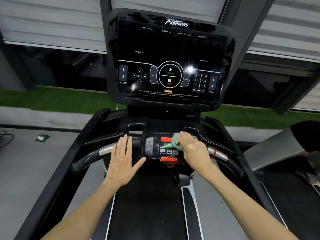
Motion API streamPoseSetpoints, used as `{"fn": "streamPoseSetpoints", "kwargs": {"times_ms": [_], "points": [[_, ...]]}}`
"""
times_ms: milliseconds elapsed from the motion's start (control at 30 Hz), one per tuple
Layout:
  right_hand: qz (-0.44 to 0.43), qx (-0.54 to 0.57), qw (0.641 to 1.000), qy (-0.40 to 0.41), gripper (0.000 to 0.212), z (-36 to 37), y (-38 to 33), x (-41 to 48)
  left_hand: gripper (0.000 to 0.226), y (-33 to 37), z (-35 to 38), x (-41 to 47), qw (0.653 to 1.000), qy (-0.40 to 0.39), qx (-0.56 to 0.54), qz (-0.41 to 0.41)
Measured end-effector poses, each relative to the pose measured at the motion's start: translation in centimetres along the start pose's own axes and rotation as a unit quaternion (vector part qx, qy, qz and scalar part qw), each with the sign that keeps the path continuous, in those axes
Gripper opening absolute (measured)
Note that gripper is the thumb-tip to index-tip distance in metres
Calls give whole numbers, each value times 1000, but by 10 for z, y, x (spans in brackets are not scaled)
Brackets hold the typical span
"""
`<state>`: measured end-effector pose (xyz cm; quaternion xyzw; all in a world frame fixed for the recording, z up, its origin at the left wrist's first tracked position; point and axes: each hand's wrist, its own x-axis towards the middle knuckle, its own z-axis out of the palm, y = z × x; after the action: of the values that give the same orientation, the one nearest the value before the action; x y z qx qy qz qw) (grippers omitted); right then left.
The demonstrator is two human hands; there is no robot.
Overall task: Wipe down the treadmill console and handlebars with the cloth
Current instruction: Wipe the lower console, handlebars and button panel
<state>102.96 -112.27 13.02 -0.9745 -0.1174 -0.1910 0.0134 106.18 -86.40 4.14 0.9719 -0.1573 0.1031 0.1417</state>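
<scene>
The black running belt (147, 205) runs under my forearms. My left hand (123, 159) lies flat on the handlebar (105, 150), fingers straight and spread, holding nothing, its thumb beside the small control panel (155, 148) at the middle of the bar. My right hand (194, 149) is curled round the green cloth (176, 141), bunched and pressed onto that panel's right side, over the red and green buttons.

I judge I am partway through. The panel is the part in hand, and pale smears on it and on the dark grip left of the chrome suggest those have met the cloth. The right bar, with its red band (214, 152), looks untouched, though I cannot be sure. Above, the tall console (171, 61) stands dark, its START and STOP marks showing. Its glossy rim is mottled, but whether that is wiping streaks or reflections I cannot tell, so I count it as still to do.

Beyond the machine a strip of green turf (52, 99) runs along the wall, with grey blinds (52, 19) above dark windows. A small box (42, 137) sits on the grey floor to the left, and another machine (285, 149) stands close on the right.
</scene>
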Motion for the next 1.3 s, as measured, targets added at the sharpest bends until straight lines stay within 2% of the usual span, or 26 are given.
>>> {"fn": "streamPoseSetpoints", "kwargs": {"times_ms": [67,133,233,300,467,567,800,967,1067,1200,1300], "points": [[16,-7,1000,9,48,1,-4,3,97,0,0,0,1000,2,-2,0],[-7,3,1000,10,44,6,-12,-13,97,0,0,0,1000,2,-3,-2],[-64,17,997,-44,49,12,-22,-49,97,-1,2,0,1000,0,0,-2],[-73,18,995,-64,49,11,-19,-51,96,-1,2,0,1000,2,-1,-4],[-8,-18,1000,-18,42,0,-8,3,96,-1,2,0,1000,3,-5,0],[-2,-18,1000,2,44,0,-12,7,96,-1,2,0,1000,5,-8,0],[-101,-15,993,-59,45,15,-22,-37,95,-1,4,0,1000,6,-8,-1],[-55,-45,997,-10,43,-8,-16,10,96,-1,2,0,1000,6,-2,-1],[-44,-43,998,-13,52,0,-17,8,96,-1,2,0,1000,3,-3,-1],[-114,-23,992,-57,44,15,-30,-31,96,-1,3,0,1000,3,-4,-3],[-119,-22,990,-68,46,9,-30,-24,96,-1,4,0,1000,5,-6,-2]]}}
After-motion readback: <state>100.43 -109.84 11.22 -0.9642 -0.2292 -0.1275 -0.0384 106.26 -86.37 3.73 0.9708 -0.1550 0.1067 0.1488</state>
